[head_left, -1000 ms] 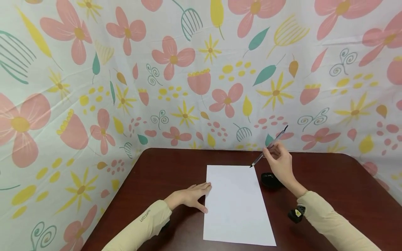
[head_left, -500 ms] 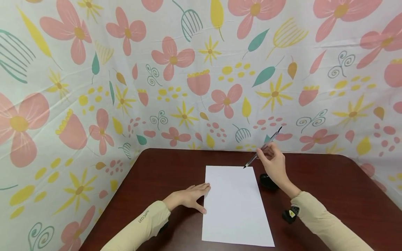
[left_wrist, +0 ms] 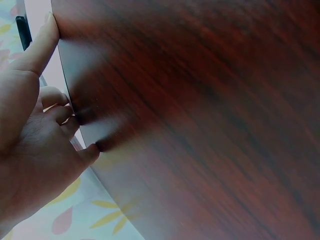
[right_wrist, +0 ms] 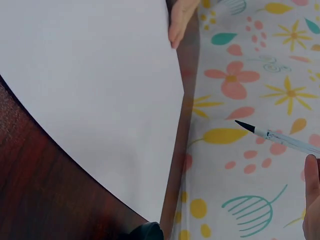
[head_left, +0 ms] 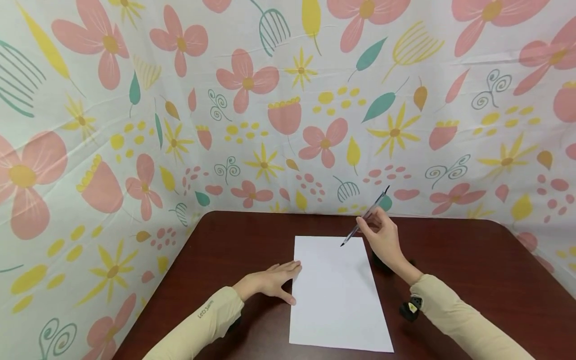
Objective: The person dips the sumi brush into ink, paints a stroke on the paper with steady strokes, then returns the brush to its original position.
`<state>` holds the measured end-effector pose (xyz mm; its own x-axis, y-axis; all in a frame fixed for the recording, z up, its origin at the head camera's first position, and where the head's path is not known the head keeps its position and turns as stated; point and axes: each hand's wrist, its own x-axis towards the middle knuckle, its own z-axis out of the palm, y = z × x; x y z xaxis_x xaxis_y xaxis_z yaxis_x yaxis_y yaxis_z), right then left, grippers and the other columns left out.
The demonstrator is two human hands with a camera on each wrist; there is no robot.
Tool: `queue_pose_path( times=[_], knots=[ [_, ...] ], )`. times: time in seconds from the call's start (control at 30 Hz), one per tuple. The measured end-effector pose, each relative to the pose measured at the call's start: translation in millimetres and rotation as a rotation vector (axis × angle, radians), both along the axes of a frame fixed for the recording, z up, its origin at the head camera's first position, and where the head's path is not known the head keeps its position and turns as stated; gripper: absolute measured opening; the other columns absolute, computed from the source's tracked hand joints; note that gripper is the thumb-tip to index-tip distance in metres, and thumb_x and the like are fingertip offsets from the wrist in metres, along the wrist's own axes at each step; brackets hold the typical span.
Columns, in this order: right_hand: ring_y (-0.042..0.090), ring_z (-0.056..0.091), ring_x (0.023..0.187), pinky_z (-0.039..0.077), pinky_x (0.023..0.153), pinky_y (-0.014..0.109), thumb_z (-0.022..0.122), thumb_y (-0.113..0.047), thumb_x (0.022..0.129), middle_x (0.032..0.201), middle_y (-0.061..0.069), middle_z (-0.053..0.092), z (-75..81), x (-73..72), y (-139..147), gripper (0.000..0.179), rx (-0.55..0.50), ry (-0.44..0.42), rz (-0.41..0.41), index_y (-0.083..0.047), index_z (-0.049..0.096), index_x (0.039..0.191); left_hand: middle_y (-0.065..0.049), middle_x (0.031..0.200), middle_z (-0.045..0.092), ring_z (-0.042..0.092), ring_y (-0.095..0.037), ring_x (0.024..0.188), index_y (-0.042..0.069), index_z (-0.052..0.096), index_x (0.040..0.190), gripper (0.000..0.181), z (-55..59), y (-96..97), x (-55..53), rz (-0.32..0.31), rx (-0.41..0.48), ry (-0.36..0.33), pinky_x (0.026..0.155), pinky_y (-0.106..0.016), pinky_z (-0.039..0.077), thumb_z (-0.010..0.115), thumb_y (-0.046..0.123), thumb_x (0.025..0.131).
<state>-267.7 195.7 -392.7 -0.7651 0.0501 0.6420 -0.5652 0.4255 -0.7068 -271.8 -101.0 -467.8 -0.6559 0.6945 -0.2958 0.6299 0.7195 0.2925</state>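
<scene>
A blank white sheet of paper (head_left: 335, 300) lies on the dark brown table. My left hand (head_left: 272, 281) rests at its left edge, fingers extended and thumb spread, the fingertips on the margin. Above the sheet's upper right part, my right hand (head_left: 382, 240) pinches a slim pen (head_left: 378, 200) between thumb and fingers. The pen slants, its black tip down to the left and its dark other end up. In the right wrist view, the pen's black tip (right_wrist: 245, 126) appears off the sheet, against the cloth. Only part of the right hand (right_wrist: 312, 197) shows there.
A black rounded object (head_left: 381, 263) stands right of the sheet, partly hidden by the right hand. The brown table (head_left: 468, 280) meets a flowered cloth (head_left: 279, 165) at the back and left. Black wrist devices (head_left: 410, 309) sit at the sleeves.
My right hand has moved left with the pen, carrying its tip from the sheet's top right corner further over the paper and slightly nearer. The left hand stays on the left edge.
</scene>
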Motion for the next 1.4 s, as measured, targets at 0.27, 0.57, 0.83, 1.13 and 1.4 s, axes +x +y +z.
queue_pose_path(
  times=[0.27,0.57,0.83,1.13,1.4],
  knots=[
    [0.0,0.062,0.081,0.051,0.066,0.013,0.061,-0.008,0.086,0.09,0.012,0.065,-3.6,-0.9,-4.2,0.016,0.021,-0.007,0.026,0.001,0.055,0.098,-0.005,0.156,0.006,0.007,-0.019,0.144,0.01,0.013,0.148,0.096,-0.4,0.0,-0.4,-0.003,-0.002,0.008,0.112,-0.049,0.017,0.062,0.055,0.078],
    [0.013,0.064,0.082,0.052,0.065,0.014,0.061,-0.006,0.086,0.092,0.013,0.064,0.3,-5.1,-7.5,0.022,0.026,0.021,0.056,-0.002,0.056,0.108,-0.004,0.156,0.006,0.005,-0.018,0.144,0.01,0.011,0.148,0.097,4.4,-1.3,-3.7,0.003,0.003,0.007,0.113,-0.048,0.015,0.062,0.055,0.078],
    [0.01,0.064,0.083,0.052,0.067,0.015,0.06,-0.008,0.087,0.094,0.013,0.064,-3.2,-3.0,-10.5,0.024,0.025,-0.006,0.076,-0.003,0.055,0.11,-0.006,0.156,0.006,0.006,-0.02,0.144,0.009,0.012,0.148,0.097,3.0,-1.5,0.8,0.0,-0.005,-0.002,0.112,-0.049,0.017,0.062,0.054,0.078],
    [0.008,0.064,0.081,0.052,0.064,0.017,0.061,-0.006,0.086,0.091,0.012,0.063,-2.6,-2.0,-18.4,0.016,0.049,-0.029,0.083,-0.002,0.056,0.1,-0.005,0.156,0.005,0.005,-0.019,0.144,0.01,0.011,0.148,0.097,5.6,-1.7,0.1,0.002,-0.004,-0.007,0.112,-0.049,0.015,0.062,0.054,0.078],
    [0.018,0.066,0.082,0.052,0.064,0.018,0.062,-0.007,0.086,0.09,0.012,0.062,-5.4,-0.3,-23.3,0.014,0.049,-0.069,0.107,0.001,0.053,0.093,-0.005,0.156,0.005,0.006,-0.019,0.144,0.01,0.012,0.148,0.097,1.3,-1.3,0.1,-0.003,-0.008,0.006,0.112,-0.049,0.017,0.061,0.056,0.078]
  ],
)
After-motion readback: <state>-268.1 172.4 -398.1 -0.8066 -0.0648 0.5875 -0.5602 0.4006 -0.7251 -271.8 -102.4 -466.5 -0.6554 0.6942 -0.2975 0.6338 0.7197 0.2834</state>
